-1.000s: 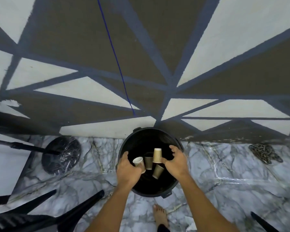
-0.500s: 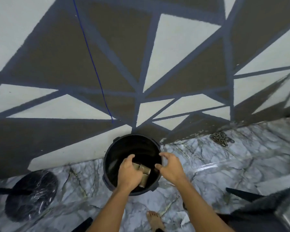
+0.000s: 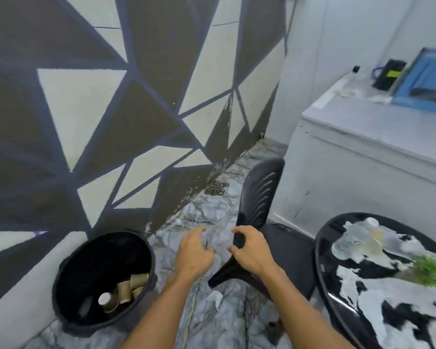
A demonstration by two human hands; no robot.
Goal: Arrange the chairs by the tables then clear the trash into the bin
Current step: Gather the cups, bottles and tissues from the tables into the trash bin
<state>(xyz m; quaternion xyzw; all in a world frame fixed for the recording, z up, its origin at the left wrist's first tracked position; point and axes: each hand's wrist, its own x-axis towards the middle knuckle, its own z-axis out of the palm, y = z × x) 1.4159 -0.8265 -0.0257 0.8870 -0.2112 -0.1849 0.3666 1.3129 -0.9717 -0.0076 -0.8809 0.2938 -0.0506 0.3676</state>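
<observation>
The round black bin (image 3: 68, 280) stands on the floor by the patterned wall at the lower left. Several brown paper cups (image 3: 126, 290) lie inside it. My left hand (image 3: 194, 253) hovers to the right of the bin with loosely curled fingers, holding nothing. My right hand (image 3: 249, 250) is beside it, also empty, in front of a black plastic chair (image 3: 259, 197). The chair stands next to a round black-and-white table (image 3: 342, 298) at the lower right. Clear plastic trash (image 3: 358, 243) and a green item (image 3: 428, 270) lie on the table.
A white cabinet (image 3: 363, 157) stands at the right, with a blue box (image 3: 428, 81) and a black device (image 3: 388, 74) on top. A metal chain (image 3: 215, 188) lies on the marble floor by the wall. A crumpled white scrap (image 3: 215, 298) lies near my arms.
The cups have dropped from my hands into the bin. Both hands have pulled away to the right, and my view has swung right to the chair and table.
</observation>
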